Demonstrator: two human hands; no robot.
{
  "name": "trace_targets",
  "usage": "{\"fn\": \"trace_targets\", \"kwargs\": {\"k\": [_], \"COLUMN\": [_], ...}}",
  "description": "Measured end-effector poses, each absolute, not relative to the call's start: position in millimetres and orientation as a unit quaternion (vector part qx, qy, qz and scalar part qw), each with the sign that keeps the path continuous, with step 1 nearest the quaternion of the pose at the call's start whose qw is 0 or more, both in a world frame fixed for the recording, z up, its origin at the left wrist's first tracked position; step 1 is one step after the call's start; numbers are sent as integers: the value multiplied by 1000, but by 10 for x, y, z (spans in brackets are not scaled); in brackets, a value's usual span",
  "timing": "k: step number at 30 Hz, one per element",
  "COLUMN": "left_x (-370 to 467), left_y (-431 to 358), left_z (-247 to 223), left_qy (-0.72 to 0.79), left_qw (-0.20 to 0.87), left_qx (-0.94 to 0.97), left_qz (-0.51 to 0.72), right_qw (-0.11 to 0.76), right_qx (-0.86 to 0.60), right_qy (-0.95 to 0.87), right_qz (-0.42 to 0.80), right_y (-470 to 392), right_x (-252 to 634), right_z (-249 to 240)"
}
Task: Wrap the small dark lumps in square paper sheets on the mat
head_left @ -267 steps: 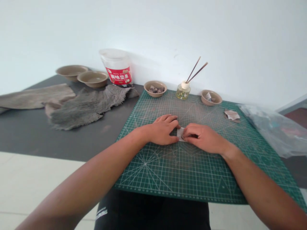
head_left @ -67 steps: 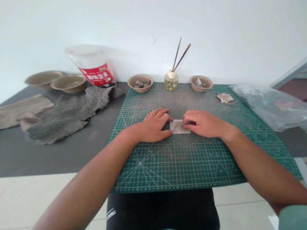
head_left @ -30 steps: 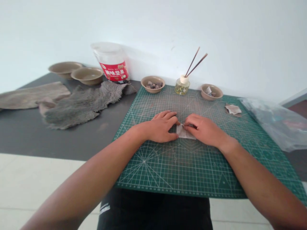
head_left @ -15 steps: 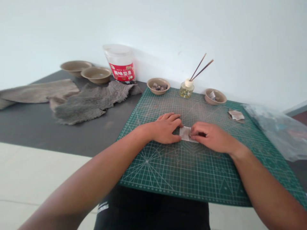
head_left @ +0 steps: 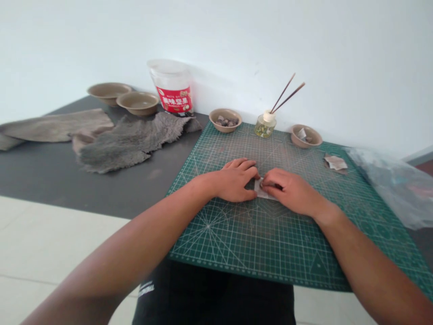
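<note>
A small pale, whitish rectangular piece (head_left: 259, 192) lies flat on the green cutting mat (head_left: 233, 234). Thumb and index fingertip of my left hand (head_left: 237, 181) press on its left end, while the other fingers are spread over the mat. My right hand (head_left: 291, 189) is closed in a pinch above the same piece, with its fingertips near the left hand's index finger. A small dark bit shows at the pinch, too small to name. Most of the piece's right part is hidden under my right hand.
Along the wall stand a bowl of small brownish lumps (head_left: 225, 121), a glass bottle with two sticks (head_left: 265, 125) and a bowl of scraps (head_left: 306, 136). Scraps (head_left: 336, 163) and plastic wrap (head_left: 389, 180) lie right. Left are grey hide (head_left: 118, 143), two bowls and a tub (head_left: 172, 88).
My right hand has slid left along the pale piece, closer to my left hand, still pinching. My left hand holds its place. The view has shifted slightly.
</note>
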State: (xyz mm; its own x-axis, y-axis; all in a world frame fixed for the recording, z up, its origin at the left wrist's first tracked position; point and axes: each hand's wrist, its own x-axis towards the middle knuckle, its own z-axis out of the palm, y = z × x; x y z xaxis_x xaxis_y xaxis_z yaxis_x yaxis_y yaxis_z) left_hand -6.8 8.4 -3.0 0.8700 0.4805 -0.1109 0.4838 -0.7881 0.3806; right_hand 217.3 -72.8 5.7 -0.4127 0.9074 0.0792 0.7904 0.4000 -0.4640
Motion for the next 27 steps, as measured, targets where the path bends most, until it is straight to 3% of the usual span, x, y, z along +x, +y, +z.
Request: {"fn": "trace_targets", "kwargs": {"k": [3, 7, 12, 17, 22, 27], "left_x": [-65, -65, -64, -64, -65, -62], "left_y": [80, 78, 84, 86, 90, 76], "left_z": [-26, -18, -20, -22, -20, 4], "left_qy": [258, 252, 257, 252, 258, 256], "left_qw": [201, 201, 200, 203, 201, 204], "left_qx": [945, 946, 945, 946, 945, 945], "left_qz": [-9, -16, -17, -14, -13, -21], "right_qw": [159, 153, 162, 148, 163, 140], "right_qx": [-557, -485, -558, -483, -553, -472], "right_qy": [-799, -831, -800, -833, -802, -840], "right_qz": [161, 224, 151, 226, 156, 229], "right_y": [-710, -738, -721, -750, -720, -739], "right_x": [2225, 2203, 2230, 2218, 2245, 2237], "right_z": [61, 46, 27, 54, 56, 54]}}
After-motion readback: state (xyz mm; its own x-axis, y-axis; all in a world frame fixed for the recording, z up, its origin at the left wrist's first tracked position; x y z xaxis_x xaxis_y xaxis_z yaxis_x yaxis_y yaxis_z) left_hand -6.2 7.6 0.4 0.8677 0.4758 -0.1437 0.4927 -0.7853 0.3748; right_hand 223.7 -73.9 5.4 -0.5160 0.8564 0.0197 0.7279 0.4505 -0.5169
